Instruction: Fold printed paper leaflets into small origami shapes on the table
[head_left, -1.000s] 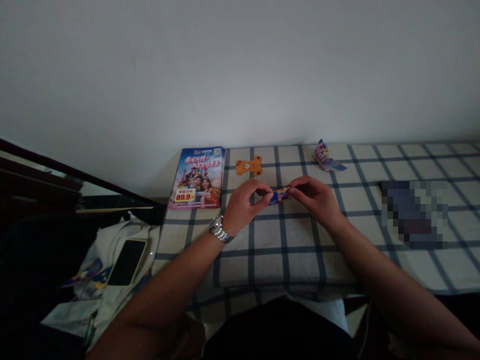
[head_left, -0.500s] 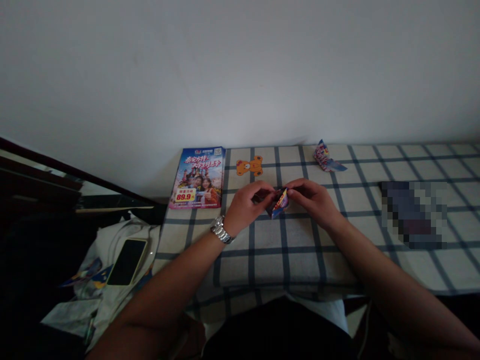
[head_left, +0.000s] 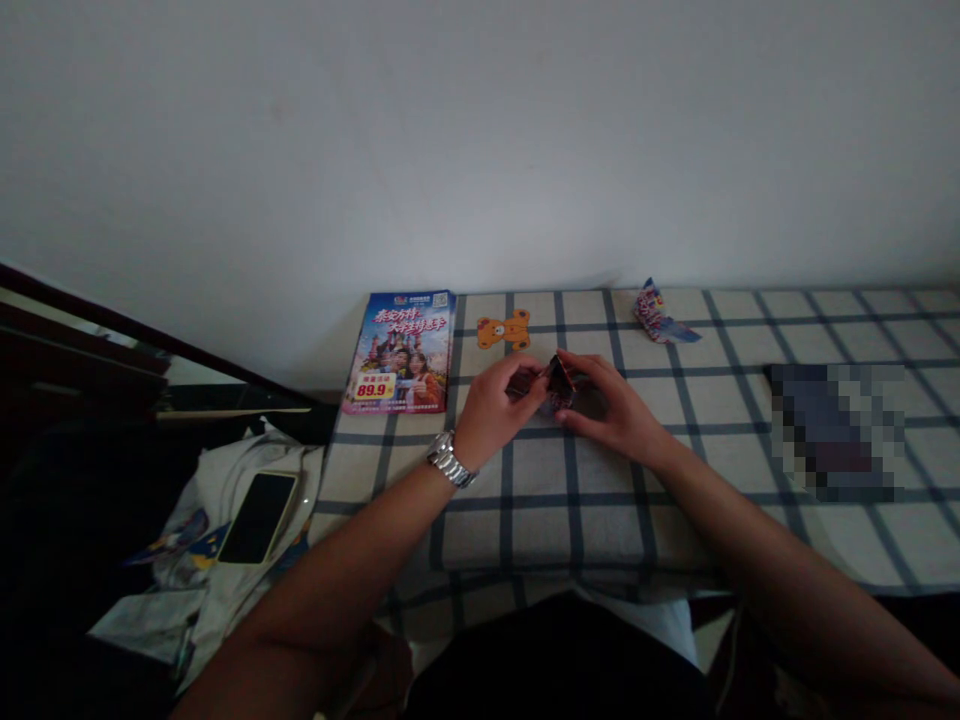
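Between my two hands is a small piece of folded printed paper (head_left: 559, 388), dark along its upper edge. My left hand (head_left: 498, 402), below a silver wristwatch, pinches its left side. The fingers and thumb of my right hand (head_left: 609, 405) close on its right side from above and below. My fingers cover much of the paper, so its full shape is hidden. Behind my hands a bear-shaped cutout (head_left: 503, 330) lies on the checked cloth (head_left: 517, 520).
A stack of printed flyers (head_left: 401, 350) lies at the back left. Another folded colourful paper (head_left: 661, 315) rests near the wall. At right is a blurred dark flat object (head_left: 832, 430). A phone (head_left: 259, 517) lies on a white bag (head_left: 225, 610) left of the table.
The folded paper has turned in my hands; its bright printed face shows less now. My right thumb has moved down to its lower side. The whole view has shifted slightly.
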